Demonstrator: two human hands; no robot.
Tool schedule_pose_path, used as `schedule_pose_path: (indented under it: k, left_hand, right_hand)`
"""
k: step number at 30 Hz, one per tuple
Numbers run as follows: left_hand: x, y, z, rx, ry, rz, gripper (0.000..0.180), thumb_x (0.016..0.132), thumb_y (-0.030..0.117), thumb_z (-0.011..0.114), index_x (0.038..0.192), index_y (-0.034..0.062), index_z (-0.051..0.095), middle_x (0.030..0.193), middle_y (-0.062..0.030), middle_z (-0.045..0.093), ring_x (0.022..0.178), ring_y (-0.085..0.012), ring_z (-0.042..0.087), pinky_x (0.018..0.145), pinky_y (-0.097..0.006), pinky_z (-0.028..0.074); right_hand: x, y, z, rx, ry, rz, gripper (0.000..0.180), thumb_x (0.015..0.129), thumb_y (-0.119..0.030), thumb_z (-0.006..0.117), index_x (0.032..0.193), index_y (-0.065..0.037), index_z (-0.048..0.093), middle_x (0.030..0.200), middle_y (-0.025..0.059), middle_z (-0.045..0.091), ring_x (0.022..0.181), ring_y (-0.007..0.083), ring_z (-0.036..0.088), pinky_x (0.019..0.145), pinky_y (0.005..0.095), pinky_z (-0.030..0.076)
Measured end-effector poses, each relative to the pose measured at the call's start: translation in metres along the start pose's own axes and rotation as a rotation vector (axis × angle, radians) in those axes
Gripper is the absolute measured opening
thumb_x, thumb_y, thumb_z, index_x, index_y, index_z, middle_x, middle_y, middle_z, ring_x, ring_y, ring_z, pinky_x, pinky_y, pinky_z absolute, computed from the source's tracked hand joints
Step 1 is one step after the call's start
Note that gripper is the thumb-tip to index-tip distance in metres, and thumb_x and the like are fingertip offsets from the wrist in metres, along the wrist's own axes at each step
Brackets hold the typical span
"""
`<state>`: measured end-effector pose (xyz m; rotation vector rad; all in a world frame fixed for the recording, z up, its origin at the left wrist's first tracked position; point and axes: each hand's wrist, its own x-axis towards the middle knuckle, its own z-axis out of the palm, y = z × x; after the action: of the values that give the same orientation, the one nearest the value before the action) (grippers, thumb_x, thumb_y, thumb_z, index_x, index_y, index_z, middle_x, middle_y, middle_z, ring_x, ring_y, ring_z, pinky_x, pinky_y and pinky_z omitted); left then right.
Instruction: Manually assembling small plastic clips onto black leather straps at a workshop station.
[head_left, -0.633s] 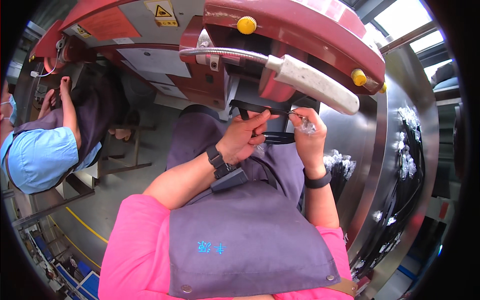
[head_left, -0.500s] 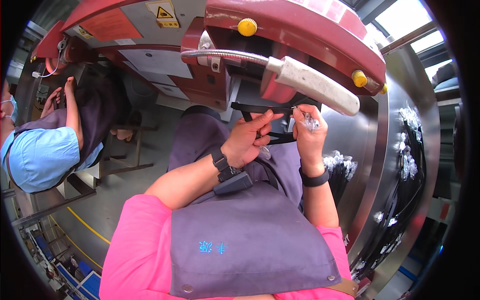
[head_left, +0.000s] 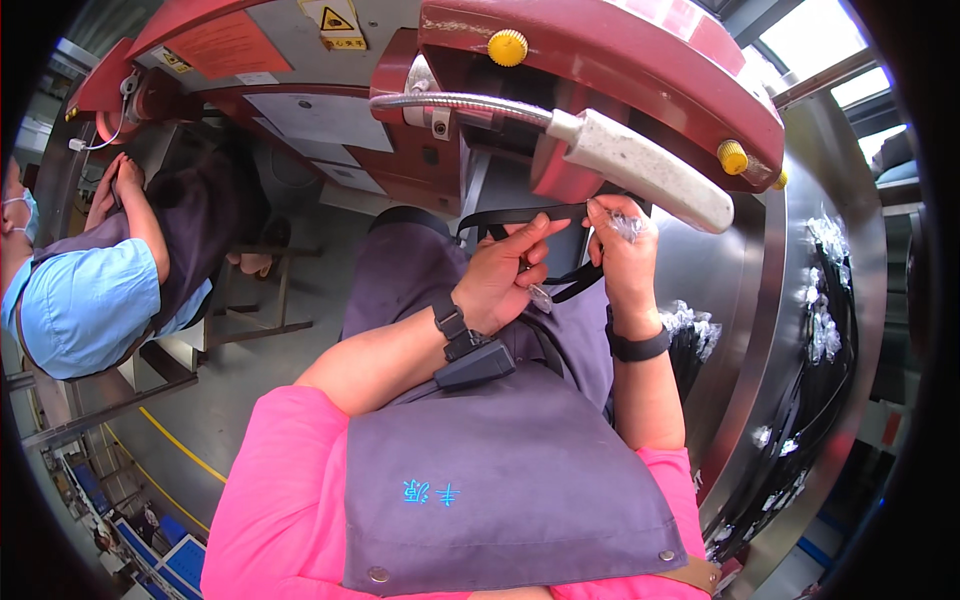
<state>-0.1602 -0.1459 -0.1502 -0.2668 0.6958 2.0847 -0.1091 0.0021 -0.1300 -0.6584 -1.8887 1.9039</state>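
Note:
A narrow black strap [head_left: 505, 215] runs between my hands in a loop below the lamp. My left hand [head_left: 495, 280] has its other fingers curled round part of the strap, while the thumb and forefinger point toward my right hand. Clear plastic wrap [head_left: 541, 297] pokes out beneath the left fingers. My right hand [head_left: 628, 250] pinches the strap between thumb and fingertips, with a crumpled piece of clear plastic [head_left: 627, 227] against its fingers. What lies inside the left fingers is partly hidden.
A red machine [head_left: 610, 70] with yellow knobs stands just beyond my hands. A pale lamp head [head_left: 645, 165] on a flexible metal arm hangs close above them. Bundled black straps with plastic-wrapped ends [head_left: 825, 320] lie on metal trays at right. Another person [head_left: 90, 300] sits at left.
The strap's upper stretch has gone from nearly straight to bowed at its left end. Both hands remain close together on it. The whole view has shifted slightly.

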Motion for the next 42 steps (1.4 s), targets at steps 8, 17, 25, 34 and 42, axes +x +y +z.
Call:
schedule_pose_path:
  k: [8, 17, 25, 34, 42]
  left_hand:
    - [0.002, 0.001, -0.003, 0.004, -0.008, -0.017, 0.012, 0.092, 0.018, 0.062, 0.088, 0.0076, 0.058, 0.110, -0.0092, 0.065, 0.061, -0.0021, 0.039, 0.043, -0.015, 0.031]
    - [0.007, 0.000, 0.004, 0.010, -0.029, -0.014, 0.020, 0.092, 0.020, 0.062, 0.099, 0.0015, 0.063, 0.093, -0.0014, 0.062, 0.061, -0.0012, 0.037, 0.045, -0.016, 0.029]
    - [0.000, 0.003, 0.005, 0.005, -0.053, -0.001, 0.021, 0.092, 0.019, 0.062, 0.101, -0.0001, 0.063, 0.103, -0.0047, 0.063, 0.063, -0.0015, 0.039, 0.045, -0.015, 0.029]
    - [0.004, 0.003, -0.004, -0.022, -0.042, -0.007, 0.014, 0.092, 0.018, 0.061, 0.093, 0.0042, 0.060, 0.116, -0.0090, 0.062, 0.063, -0.0022, 0.039, 0.046, -0.015, 0.031]
    - [0.007, 0.003, -0.003, -0.039, -0.036, -0.004, 0.013, 0.091, 0.016, 0.062, 0.093, 0.0040, 0.060, 0.113, -0.0129, 0.062, 0.063, -0.0028, 0.042, 0.044, -0.016, 0.032]
  right_hand:
    - [0.005, -0.006, 0.002, -0.035, -0.008, 0.045, 0.012, 0.090, -0.010, 0.062, 0.094, 0.001, 0.061, 0.074, 0.0062, 0.060, 0.043, 0.0062, 0.043, 0.040, 0.0204, 0.031]
    - [0.002, 0.004, -0.006, 0.054, 0.046, -0.032, 0.010, 0.089, -0.009, 0.063, 0.094, 0.000, 0.061, 0.074, 0.0038, 0.059, 0.046, 0.0067, 0.044, 0.042, 0.0207, 0.032]
    - [-0.005, 0.011, -0.006, 0.101, 0.024, -0.165, 0.008, 0.088, -0.005, 0.064, 0.094, 0.000, 0.062, 0.074, 0.0025, 0.056, 0.049, 0.0073, 0.046, 0.044, 0.0205, 0.034]
    - [-0.001, 0.007, -0.001, 0.041, 0.009, -0.104, 0.009, 0.088, -0.006, 0.064, 0.095, -0.001, 0.062, 0.076, 0.0042, 0.060, 0.049, 0.0065, 0.046, 0.043, 0.0195, 0.034]
    - [0.002, 0.013, -0.002, 0.046, 0.024, -0.132, 0.009, 0.088, -0.005, 0.064, 0.095, 0.000, 0.062, 0.076, 0.0039, 0.060, 0.049, 0.0066, 0.046, 0.043, 0.0197, 0.034]
